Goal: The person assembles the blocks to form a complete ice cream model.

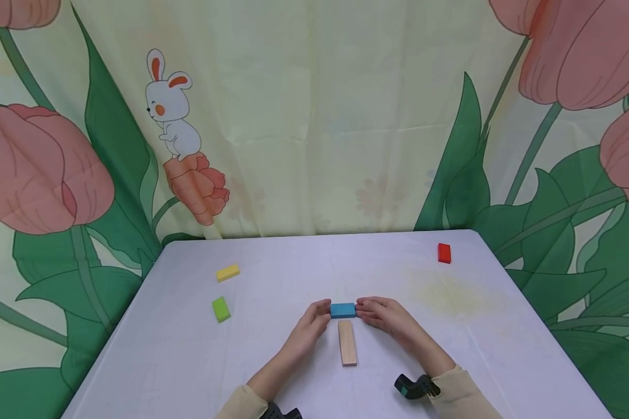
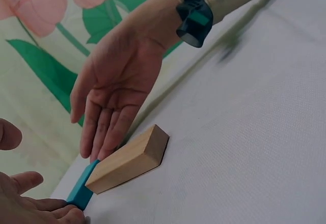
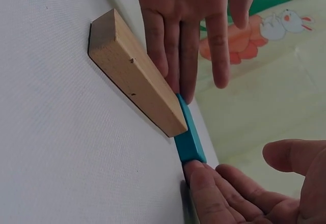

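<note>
A blue block [image 1: 343, 311] lies crosswise on the white table, between my two hands. The fingertips of my left hand [image 1: 310, 326] are at its left end, the fingers nearly straight. My right hand [image 1: 390, 318] mirrors this at the right end, palm turned inward and fingers extended. In the right wrist view, fingertips meet both short ends of the blue block [image 3: 189, 137]. Just nearer to me lies a plain wooden block [image 1: 347, 343], its long side pointing away from me. The left wrist view shows this wooden block [image 2: 130, 160] beside the blue one.
On the left of the table are a yellow block [image 1: 228, 273] and a green block [image 1: 221, 309]. A red block [image 1: 444, 253] stands near the far right corner. Behind the table's far edge hangs a curtain [image 1: 314, 128] printed with tulips and a rabbit.
</note>
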